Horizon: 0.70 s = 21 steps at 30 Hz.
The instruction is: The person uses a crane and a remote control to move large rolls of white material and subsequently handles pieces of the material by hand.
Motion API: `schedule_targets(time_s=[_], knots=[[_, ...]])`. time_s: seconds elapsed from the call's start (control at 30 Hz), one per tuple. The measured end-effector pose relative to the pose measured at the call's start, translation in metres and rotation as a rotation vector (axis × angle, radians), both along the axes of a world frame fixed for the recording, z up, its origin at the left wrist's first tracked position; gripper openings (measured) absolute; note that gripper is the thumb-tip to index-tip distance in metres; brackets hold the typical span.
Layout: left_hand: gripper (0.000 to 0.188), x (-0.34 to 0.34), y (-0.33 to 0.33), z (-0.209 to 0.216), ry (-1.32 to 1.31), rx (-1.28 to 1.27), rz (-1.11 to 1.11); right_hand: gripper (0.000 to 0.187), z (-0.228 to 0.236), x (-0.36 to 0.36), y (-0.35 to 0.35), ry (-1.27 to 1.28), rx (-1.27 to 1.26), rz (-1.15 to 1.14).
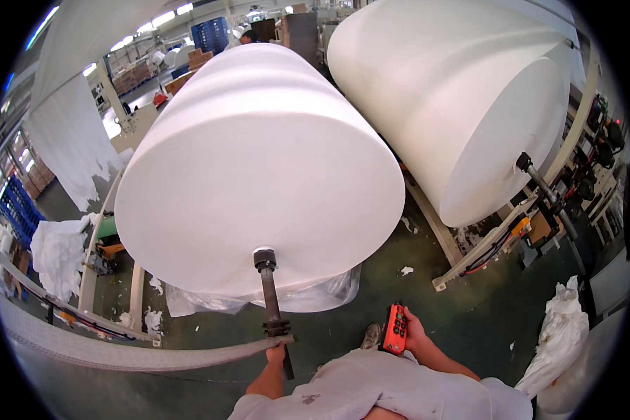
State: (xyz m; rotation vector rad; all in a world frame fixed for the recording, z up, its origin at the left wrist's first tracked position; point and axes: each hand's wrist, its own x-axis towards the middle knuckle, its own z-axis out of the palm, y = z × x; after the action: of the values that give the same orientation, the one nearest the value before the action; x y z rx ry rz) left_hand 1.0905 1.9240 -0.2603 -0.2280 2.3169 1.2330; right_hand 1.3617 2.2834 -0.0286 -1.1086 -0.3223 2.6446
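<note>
A huge white paper roll [259, 189] stands in front of me, its flat end facing my body. A dark metal shaft [269, 290] with a collar juts from its core toward me. My left hand [276, 352] is closed on the end of a wide pale webbing strap [154, 359], right beside the shaft's near end. The strap curves away to the left. In my right hand [416, 332], close to my waist, is an orange-red remote control [395, 329] with black buttons, held upright with its face visible.
A second big roll [462, 105] with its own shaft [549, 196] rests on a frame [483, 255] at the right. Clear plastic film [308, 297] lies beneath the front roll. Crumpled white paper [57, 259] sits at left, more [556, 336] at right. Another person [248, 36] is far behind.
</note>
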Motion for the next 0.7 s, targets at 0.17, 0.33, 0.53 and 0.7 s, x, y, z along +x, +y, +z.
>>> schedule_targets(time_s=[0.17, 0.33, 0.53, 0.7], knots=[[0.051, -0.002, -0.002, -0.01, 0.028, 0.01, -0.019, 0.045, -0.003, 0.0, 0.001, 0.007, -0.01, 0.003], [0.052, -0.001, -0.004, -0.013, 0.003, 0.047, 0.001, 0.045, -0.001, -0.002, 0.0, 0.002, -0.032, 0.0], [0.053, 0.001, 0.004, 0.004, -0.11, -0.004, 0.059, 0.046, 0.002, -0.001, 0.002, -0.004, -0.012, 0.008], [0.057, 0.0, 0.001, 0.006, -0.103, -0.008, 0.041, 0.045, 0.002, 0.0, 0.004, -0.016, -0.009, 0.019]])
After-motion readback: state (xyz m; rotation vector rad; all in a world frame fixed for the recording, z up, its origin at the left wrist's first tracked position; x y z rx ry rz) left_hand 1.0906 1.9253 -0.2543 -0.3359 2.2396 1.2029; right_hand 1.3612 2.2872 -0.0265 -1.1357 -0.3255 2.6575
